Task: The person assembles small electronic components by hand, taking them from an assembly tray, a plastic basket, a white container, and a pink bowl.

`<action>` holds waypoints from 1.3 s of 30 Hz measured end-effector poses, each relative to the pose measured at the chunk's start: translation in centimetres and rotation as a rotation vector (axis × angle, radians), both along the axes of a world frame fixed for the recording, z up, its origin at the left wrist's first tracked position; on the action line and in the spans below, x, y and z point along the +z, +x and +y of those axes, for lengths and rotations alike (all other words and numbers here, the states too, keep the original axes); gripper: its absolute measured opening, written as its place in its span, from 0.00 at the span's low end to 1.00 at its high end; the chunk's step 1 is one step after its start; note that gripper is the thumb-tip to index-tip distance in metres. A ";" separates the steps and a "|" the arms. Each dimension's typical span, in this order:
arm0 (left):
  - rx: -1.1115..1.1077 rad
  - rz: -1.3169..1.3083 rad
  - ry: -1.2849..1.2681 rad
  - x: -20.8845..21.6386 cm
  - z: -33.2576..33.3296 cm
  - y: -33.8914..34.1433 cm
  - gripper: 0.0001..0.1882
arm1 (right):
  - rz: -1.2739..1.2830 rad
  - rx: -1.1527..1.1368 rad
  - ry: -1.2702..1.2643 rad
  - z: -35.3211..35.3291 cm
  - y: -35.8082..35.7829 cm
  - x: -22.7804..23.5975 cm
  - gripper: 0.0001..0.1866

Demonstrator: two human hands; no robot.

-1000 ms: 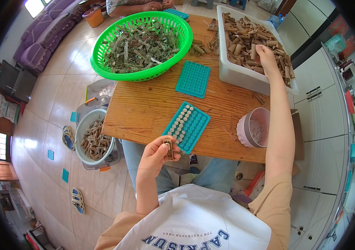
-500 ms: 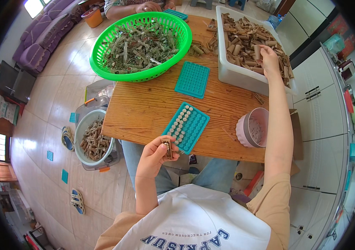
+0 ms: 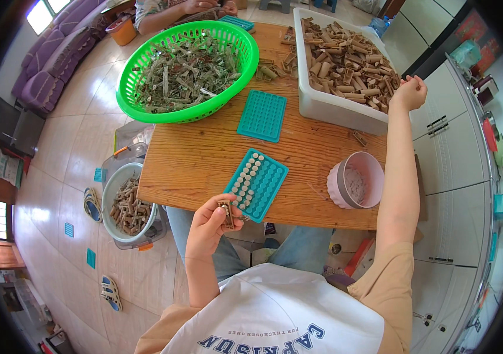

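My left hand [image 3: 209, 224] is closed around a small brown casing [image 3: 227, 213] with shiny metal parts inside, just off the table's near edge. Beside it lies a teal tray [image 3: 266, 183] of round hollows, with pale round discs [image 3: 247, 182] standing in its left rows. My right hand [image 3: 409, 93] is at the right rim of a white bin [image 3: 346, 120] heaped with brown half-tube shells [image 3: 352, 59]. Its fingers are curled; what they hold, if anything, is hidden.
A green basket [image 3: 123, 88] full of grey-green parts sits at the table's far left. Nearby are a second teal tray [image 3: 262, 115] and a pink tub [image 3: 335, 187] of whitish bits. Left, on the floor side, stands a pale basin [image 3: 110, 215] of brown pieces. Another person's hands [image 3: 198, 6] work opposite.
My right hand has moved right, from over the shells to the bin's right rim; the brown tube seen at its fingertips no longer shows there. My left hand keeps its hold on the casing.
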State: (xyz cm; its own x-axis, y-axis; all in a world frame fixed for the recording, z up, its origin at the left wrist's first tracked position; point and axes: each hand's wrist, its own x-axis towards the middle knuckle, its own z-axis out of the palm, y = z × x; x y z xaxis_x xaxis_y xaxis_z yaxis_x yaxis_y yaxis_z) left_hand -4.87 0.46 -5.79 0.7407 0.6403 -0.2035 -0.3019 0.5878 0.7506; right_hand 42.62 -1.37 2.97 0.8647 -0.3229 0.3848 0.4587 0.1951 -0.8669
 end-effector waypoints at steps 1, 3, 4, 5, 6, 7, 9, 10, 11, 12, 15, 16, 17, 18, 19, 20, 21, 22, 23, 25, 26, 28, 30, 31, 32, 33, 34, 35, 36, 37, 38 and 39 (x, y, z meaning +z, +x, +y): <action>-0.003 -0.002 0.000 0.0 0.0 0.0 0.14 | -0.072 -0.046 -0.193 -0.2 0.3 -0.2 0.09; 0.004 -0.009 -0.008 0.0 -0.1 0.3 0.14 | -0.187 -0.093 -0.482 -0.4 1.3 -0.7 0.10; 0.000 -0.012 -0.007 0.0 -0.1 0.5 0.14 | -0.189 -0.099 -0.482 -0.4 1.9 -0.8 0.10; -0.006 -0.007 0.001 0.0 -0.1 0.5 0.15 | -0.289 -0.008 -0.755 -0.2 2.0 -0.8 0.10; -0.011 -0.001 0.009 -0.1 -0.1 0.5 0.15 | -0.387 0.086 -1.027 -0.2 2.1 -0.7 0.10; -0.014 -0.001 0.009 -0.1 -0.1 0.4 0.15 | -0.366 0.172 -1.147 -0.1 2.1 -0.8 0.11; -0.013 0.014 0.020 -0.1 0.0 0.4 0.15 | -0.426 0.224 -1.272 0.1 2.4 -1.6 0.12; -0.015 0.014 0.021 -0.1 0.0 0.4 0.15 | -0.487 0.279 -1.397 0.2 2.6 -2.0 0.12; -0.006 0.015 0.014 -0.2 0.1 0.4 0.15 | -0.492 0.255 -1.451 0.3 2.1 -1.9 0.14; 0.002 0.015 0.006 -0.2 0.1 0.4 0.15 | -0.491 0.256 -1.451 0.3 2.1 -1.8 0.14; 0.011 0.022 -0.001 -0.4 0.2 0.4 0.15 | -0.149 0.862 -1.196 0.5 1.5 -0.9 0.15; 0.010 0.023 -0.002 -0.4 0.2 0.3 0.15 | -0.093 1.000 -1.082 0.4 1.0 -0.8 0.15; 0.013 0.030 -0.001 -0.4 0.2 0.3 0.15 | -0.037 1.129 -0.962 0.3 0.7 -0.6 0.15; 0.017 0.036 0.000 -0.5 0.2 0.3 0.15 | -0.036 1.125 -0.962 0.0 0.9 -0.4 0.15; 0.015 0.035 -0.001 -0.5 0.3 0.3 0.15 | 0.006 1.049 -0.756 -0.4 1.3 -0.2 0.14; 0.020 0.035 0.001 -0.6 0.4 0.2 0.15 | 0.046 0.969 -0.550 -0.7 1.8 -0.2 0.13; 0.025 0.035 0.003 -0.7 0.4 0.1 0.15 | 0.047 0.969 -0.550 -1.1 2.2 -0.2 0.13; 0.025 0.036 0.003 -0.7 0.5 0.0 0.15 | -0.030 0.741 -0.688 -1.5 2.7 -0.1 0.14; 0.028 0.033 0.001 -0.7 0.5 0.0 0.15 | -0.106 0.504 -0.816 -2.1 3.4 -0.1 0.16; 0.030 0.029 -0.001 -0.7 0.4 0.1 0.15 | -0.181 0.260 -0.935 -2.9 4.7 -0.4 0.19; 0.028 0.029 -0.005 -0.8 0.4 0.2 0.15 | -0.059 0.204 -1.023 -3.0 5.1 -0.9 0.23; 0.020 0.026 -0.010 -0.9 0.4 0.5 0.15 | 0.066 0.140 -1.108 -3.1 6.2 -1.4 0.28; -0.002 0.035 -0.015 -1.0 0.3 0.7 0.15 | 0.247 0.330 -1.301 -2.8 6.3 -1.1 0.33; -0.010 0.031 -0.015 -1.1 0.3 0.9 0.15 | 0.377 0.539 -1.194 -2.3 7.5 -1.2 0.35; 0.009 0.039 -0.009 -1.1 0.3 0.5 0.15 | 0.379 0.554 -1.196 -1.7 6.0 -1.0 0.35; 0.029 0.045 -0.001 -1.2 0.3 0.1 0.15 | 0.499 0.616 -1.104 -1.0 2.9 0.0 0.38; 0.024 0.041 -0.001 -1.2 0.4 0.2 0.15 | 0.613 0.654 -1.006 -0.9 1.2 1.1 0.42; 0.018 0.041 0.001 -1.2 0.3 0.2 0.15 | 0.612 0.650 -1.004 -0.9 0.9 1.5 0.42; 0.013 0.041 0.002 -1.2 0.3 0.2 0.15 | 0.625 0.721 -0.888 -0.9 0.7 1.7 0.40; 0.012 0.040 0.004 -1.1 0.4 0.2 0.15 | 0.635 0.791 -0.770 -0.8 0.5 1.9 0.38; 0.015 0.031 0.007 -1.2 0.4 0.3 0.15 | 0.646 0.858 -0.652 -0.7 -0.1 2.2 0.37; 0.020 0.023 0.010 -1.2 0.4 0.3 0.15 | 0.763 0.922 -0.562 -0.6 -0.9 3.1 0.30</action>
State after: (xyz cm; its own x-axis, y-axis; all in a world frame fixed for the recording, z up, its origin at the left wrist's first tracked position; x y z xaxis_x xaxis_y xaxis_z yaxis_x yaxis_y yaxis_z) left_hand -4.62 0.84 -7.03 0.7230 0.6568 -0.2142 -0.2957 0.5743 0.7634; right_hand 41.72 -1.97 6.11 0.7379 0.5391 -0.4060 -0.2839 -0.2978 -0.9114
